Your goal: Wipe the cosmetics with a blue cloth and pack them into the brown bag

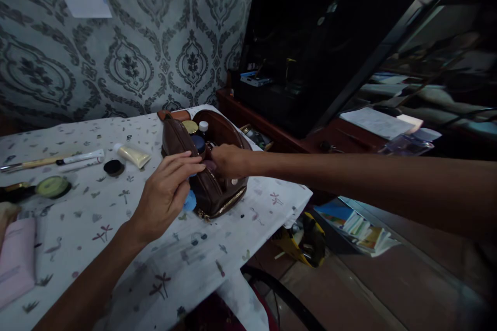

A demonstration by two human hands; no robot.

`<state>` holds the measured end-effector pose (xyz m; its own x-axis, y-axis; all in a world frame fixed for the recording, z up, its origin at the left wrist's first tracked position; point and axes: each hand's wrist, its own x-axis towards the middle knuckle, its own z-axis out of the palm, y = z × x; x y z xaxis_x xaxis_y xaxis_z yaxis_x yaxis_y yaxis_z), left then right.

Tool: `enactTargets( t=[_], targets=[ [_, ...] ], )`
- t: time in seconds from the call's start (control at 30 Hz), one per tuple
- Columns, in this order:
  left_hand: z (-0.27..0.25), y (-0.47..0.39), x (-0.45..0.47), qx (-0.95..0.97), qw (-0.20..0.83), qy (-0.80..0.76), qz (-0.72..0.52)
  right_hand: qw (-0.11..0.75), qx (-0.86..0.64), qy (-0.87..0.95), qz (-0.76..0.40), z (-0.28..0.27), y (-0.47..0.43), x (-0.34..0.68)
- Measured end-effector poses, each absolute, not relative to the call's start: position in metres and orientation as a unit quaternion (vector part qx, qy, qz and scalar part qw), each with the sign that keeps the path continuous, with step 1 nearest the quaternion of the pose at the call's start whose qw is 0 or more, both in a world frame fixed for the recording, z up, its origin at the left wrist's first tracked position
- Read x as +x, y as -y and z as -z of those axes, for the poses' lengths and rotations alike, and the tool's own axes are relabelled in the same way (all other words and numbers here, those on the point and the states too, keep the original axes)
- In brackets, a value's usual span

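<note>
A brown zip bag (181, 140) stands unzipped on the patterned tablecloth. My left hand (165, 191) grips its near rim, the fingers laid over the edge and the thumb lower down. A light blue fluffy ball (190, 200) shows below that hand, against the bag's side. Inside the bag is my right hand (230, 161), curled, its fingertips hidden; what it holds cannot be made out. Beside it in the bag are a white-capped bottle (203, 126), a dark blue round lid (199, 143) and a yellowish round lid (190, 126).
On the cloth lie a cream tube (132, 155), a black round cap (114, 167), a white slim tube (80, 157), a brush (31, 165), a green round compact (53, 186) and a pink pouch (17, 262). A large black screen (306, 36) leans behind; a yellow-black bag (303, 240) sits below.
</note>
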<state>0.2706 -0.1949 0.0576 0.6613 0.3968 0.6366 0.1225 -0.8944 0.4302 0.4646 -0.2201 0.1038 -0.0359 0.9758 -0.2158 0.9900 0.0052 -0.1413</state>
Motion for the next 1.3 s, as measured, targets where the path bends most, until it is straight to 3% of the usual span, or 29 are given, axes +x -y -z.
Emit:
enactTargets(
  t=[0.13,0.23,0.43,0.77,1.3],
  targets=[
    [-0.058,0.195,0.269,0.892,0.185,-0.133,-0.391,0.09,0.628,-0.749,0.19,-0.139,0.262,0.479],
    [-0.057,0.195,0.271,0.889,0.189,-0.137,-0.394,0.039,0.626,-0.746,0.224,-0.143,0.286,0.49],
    [-0.056,0.196,0.272,0.886,0.19,-0.146,-0.396,0.015,0.62,-0.772,0.139,-0.129,0.277,0.49],
    [-0.054,0.196,0.271,0.891,0.172,-0.138,-0.397,0.173,0.674,-0.703,0.145,-0.105,0.234,0.458],
    [-0.053,0.195,0.271,0.894,0.163,-0.126,-0.398,0.155,0.707,-0.669,0.171,-0.1,0.238,0.453]
  ],
)
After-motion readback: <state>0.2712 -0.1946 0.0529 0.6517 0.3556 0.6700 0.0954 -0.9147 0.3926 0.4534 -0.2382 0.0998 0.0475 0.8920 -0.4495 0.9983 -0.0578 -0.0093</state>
